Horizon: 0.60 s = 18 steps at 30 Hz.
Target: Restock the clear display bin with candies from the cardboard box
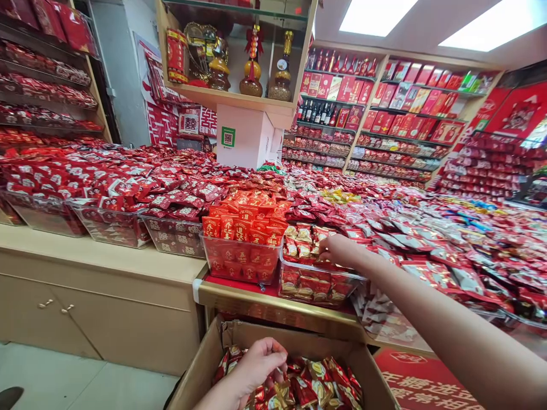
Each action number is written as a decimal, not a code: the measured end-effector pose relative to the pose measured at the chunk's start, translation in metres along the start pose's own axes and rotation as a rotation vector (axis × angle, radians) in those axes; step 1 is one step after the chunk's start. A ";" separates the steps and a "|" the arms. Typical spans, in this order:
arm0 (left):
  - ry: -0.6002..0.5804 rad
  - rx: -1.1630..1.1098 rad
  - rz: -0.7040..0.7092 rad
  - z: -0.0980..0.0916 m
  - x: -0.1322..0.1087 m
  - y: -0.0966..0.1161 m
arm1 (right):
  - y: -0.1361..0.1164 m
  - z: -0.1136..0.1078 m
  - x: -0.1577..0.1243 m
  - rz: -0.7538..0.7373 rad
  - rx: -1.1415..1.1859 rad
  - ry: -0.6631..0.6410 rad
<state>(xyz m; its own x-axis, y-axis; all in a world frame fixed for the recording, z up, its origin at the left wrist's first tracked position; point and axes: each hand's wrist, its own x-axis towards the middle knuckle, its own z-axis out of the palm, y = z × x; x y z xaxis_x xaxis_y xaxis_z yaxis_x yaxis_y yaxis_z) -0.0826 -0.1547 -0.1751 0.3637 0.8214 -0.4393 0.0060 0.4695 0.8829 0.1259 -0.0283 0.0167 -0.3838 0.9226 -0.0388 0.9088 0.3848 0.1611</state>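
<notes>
My right hand reaches to the clear plastic bin of red-and-gold snack packets. Its fingers are bent and closed at a packet at the bin's right side; part of that packet is hidden. Lower down, my left hand is over an open cardboard box. The left fingers curl in with the thumb against them, and what they hold, if anything, cannot be made out. Loose red-and-gold packets of similar look fill the box below that hand.
Left of the bin stands another clear bin with orange-red packets. The counter's gold edge runs between bins and box. More filled bins line the left counter. A white pillar carries a display cabinet; stocked shelves stand behind.
</notes>
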 end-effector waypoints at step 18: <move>-0.048 0.185 -0.046 -0.006 0.011 -0.021 | 0.012 0.000 0.050 0.098 -0.122 -0.007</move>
<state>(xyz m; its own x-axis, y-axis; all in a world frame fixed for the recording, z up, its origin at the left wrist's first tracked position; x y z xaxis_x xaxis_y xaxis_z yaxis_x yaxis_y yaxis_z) -0.0847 -0.1536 -0.1991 0.4032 0.7820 -0.4754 0.1934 0.4349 0.8795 0.1179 0.0223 0.0167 -0.2929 0.9558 -0.0242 0.9149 0.2875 0.2834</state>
